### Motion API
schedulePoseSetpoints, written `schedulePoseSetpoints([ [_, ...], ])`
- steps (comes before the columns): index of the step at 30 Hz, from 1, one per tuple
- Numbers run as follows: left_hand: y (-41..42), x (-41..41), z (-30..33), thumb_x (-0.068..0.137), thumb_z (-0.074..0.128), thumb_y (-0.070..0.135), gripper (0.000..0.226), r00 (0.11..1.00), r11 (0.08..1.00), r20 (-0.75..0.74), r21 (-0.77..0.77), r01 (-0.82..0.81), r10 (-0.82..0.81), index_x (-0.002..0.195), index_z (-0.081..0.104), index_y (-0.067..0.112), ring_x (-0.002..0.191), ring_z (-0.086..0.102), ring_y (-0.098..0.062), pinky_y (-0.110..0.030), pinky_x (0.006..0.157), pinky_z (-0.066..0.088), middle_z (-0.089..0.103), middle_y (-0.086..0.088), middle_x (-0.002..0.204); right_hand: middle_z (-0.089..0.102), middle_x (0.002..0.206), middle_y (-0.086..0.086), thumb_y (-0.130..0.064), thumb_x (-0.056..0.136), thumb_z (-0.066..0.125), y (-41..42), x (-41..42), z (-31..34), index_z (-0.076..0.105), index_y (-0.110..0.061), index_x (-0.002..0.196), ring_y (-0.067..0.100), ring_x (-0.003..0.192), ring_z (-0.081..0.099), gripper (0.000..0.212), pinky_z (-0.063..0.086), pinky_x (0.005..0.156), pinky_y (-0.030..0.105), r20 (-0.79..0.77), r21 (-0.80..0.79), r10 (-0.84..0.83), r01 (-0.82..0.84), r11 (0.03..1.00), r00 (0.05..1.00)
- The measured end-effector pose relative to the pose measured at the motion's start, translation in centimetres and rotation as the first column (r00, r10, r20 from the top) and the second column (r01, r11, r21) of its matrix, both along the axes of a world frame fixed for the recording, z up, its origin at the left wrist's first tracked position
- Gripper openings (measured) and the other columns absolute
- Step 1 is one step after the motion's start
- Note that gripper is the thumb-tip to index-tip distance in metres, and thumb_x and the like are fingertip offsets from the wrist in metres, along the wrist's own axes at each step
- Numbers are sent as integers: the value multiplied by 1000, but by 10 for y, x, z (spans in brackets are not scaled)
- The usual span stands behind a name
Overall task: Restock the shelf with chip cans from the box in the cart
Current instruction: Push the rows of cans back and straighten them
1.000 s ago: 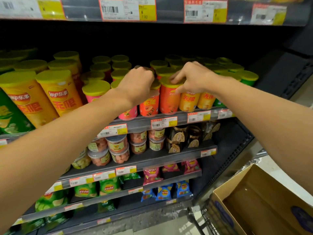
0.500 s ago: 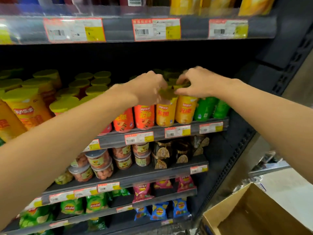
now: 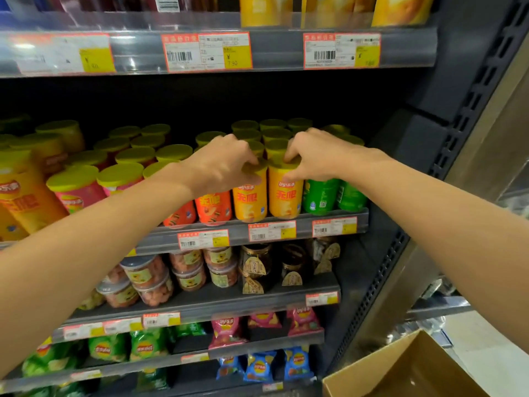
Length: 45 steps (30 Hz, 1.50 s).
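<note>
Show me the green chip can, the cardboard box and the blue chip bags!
green chip can [image 3: 320, 196], head view, front of its label.
cardboard box [image 3: 400, 365], head view, near wall.
blue chip bags [image 3: 259, 367], head view, middle bag's front.

— Where could a hand get in on the chip shelf [image 3: 300, 233]?

— Above the lids. There is a dark open gap between the can tops and the upper shelf [image 3: 272, 50], running the whole width.

— And at the front?

— Packed. The yellow cans [image 3: 267, 197], orange cans [image 3: 213, 206] and green cans [image 3: 333, 196] stand touching along the edge, with more rows just behind.

— To the right?

— The dark side panel [image 3: 423, 144] closes it off right beside the green cans.
</note>
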State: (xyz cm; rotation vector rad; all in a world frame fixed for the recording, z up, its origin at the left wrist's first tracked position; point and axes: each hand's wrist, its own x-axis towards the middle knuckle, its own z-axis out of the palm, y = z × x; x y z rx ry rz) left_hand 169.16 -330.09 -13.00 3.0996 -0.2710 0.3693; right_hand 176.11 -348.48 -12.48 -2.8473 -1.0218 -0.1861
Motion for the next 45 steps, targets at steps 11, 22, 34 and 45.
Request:
schedulePoseSetpoints([
  [11, -5, 0, -7, 90, 66, 41, 42, 997, 998, 35, -7, -67, 67, 125, 66, 18, 109, 61, -30, -38, 91, 48, 68, -5, 120, 50, 146, 7, -34, 87, 74, -2, 4, -2, 55, -14, 139, 25, 138, 43, 58, 37, 114, 41, -44, 19, 55, -54, 998, 998],
  [22, -53, 14, 40, 89, 64, 51, 43, 998, 999, -37, 11, 51, -51, 115, 71, 18, 98, 61, -30, -40, 87, 51, 69, -8, 109, 64, 129, 10, -34, 89, 69, -54, 12, 55, 62, -18, 132, 30, 112, 62, 46, 52, 98, 42, -60, -24, -80, 79, 997, 995],
  [34, -104, 58, 4, 89, 69, 31, 41, 982, 982, -3, 4, 191, -191, 126, 64, 14, 111, 60, -30, -37, 94, 47, 68, -7, 120, 49, 107, 16, -3, 93, 55, -88, 13, 21, 50, -5, 109, 32, 86, 51, 16, 43, 68, 37, 53, -317, -254, 257, 913, 966],
  [45, -94, 65, -12, 89, 70, 29, 41, 973, 974, 65, 52, 218, -221, 129, 63, 18, 113, 58, -31, -39, 97, 43, 68, -6, 120, 51, 121, 21, -14, 95, 65, -93, 17, 17, 52, -2, 121, 37, 100, 53, 32, 40, 71, 41, 98, -267, -209, 228, 936, 973],
])
